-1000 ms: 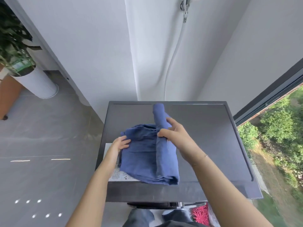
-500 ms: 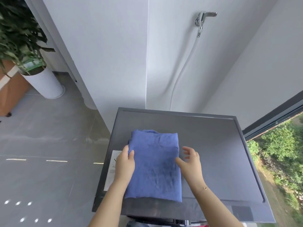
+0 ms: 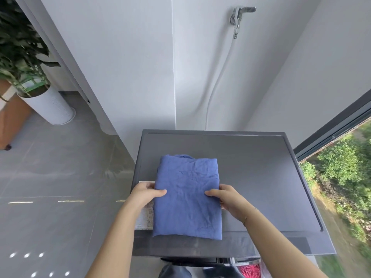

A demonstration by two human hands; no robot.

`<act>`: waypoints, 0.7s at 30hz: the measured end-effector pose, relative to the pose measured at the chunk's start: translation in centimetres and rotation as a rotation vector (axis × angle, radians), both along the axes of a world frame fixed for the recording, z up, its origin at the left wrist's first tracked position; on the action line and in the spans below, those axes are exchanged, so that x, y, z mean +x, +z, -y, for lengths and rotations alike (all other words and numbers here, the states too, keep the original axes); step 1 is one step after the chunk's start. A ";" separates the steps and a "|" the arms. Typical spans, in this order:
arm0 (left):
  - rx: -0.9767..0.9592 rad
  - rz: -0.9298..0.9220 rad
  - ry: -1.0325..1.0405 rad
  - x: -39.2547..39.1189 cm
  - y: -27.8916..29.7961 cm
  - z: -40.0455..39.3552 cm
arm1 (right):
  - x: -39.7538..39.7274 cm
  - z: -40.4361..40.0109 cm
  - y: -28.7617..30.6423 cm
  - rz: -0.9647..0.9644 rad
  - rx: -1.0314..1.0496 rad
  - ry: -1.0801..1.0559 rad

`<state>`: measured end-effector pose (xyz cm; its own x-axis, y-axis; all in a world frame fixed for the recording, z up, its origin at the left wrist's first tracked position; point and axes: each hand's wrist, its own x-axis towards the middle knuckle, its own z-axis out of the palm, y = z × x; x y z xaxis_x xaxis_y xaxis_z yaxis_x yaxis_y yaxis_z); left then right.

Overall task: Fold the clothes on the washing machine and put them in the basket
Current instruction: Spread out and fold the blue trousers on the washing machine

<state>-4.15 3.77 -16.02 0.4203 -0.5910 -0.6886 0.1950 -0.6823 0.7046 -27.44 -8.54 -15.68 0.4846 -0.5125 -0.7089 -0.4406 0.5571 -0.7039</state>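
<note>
A blue garment [image 3: 187, 195] lies folded into a neat rectangle on the dark grey washing machine top [image 3: 257, 169], towards its left front. My left hand [image 3: 147, 194] grips the garment's left edge, thumb on top and fingers underneath. My right hand [image 3: 226, 199] grips the right edge the same way. Both hands sit at about the middle of the fold's length. Below the machine's front edge, some dark and pink cloth [image 3: 249, 270] shows; whether that is the basket I cannot tell.
A white label [image 3: 145, 217] is stuck on the machine top under my left hand. A tap and hose [image 3: 236, 17] hang on the wall behind. A potted plant in a white pot [image 3: 50, 106] stands on the tiled floor at left. A window [image 3: 341, 157] is at right.
One second ago my right hand was laying a rolled part over the garment. Since then the garment was flattened into a rectangle, and both hands have taken hold of its side edges.
</note>
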 end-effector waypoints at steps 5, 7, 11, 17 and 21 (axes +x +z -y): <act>0.082 0.037 -0.179 -0.4 -0.2 0.5 | -0.6 0.1 -0.8 0.067 0.011 -0.046; 0.049 0.028 -0.178 -1.1 -0.1 0.7 | -0.9 0.2 -1.1 0.120 0.045 -0.085; -0.076 -0.047 -0.048 -2.7 0.5 0.7 | -1.2 0.3 -1.1 0.197 0.096 -0.141; -0.140 -0.271 -0.011 -2.3 0.6 1.0 | -2.1 0.7 -0.9 0.231 0.114 -0.206; -0.157 -0.240 -0.032 -1.9 0.6 1.6 | -2.8 0.3 -0.9 0.267 0.080 -0.236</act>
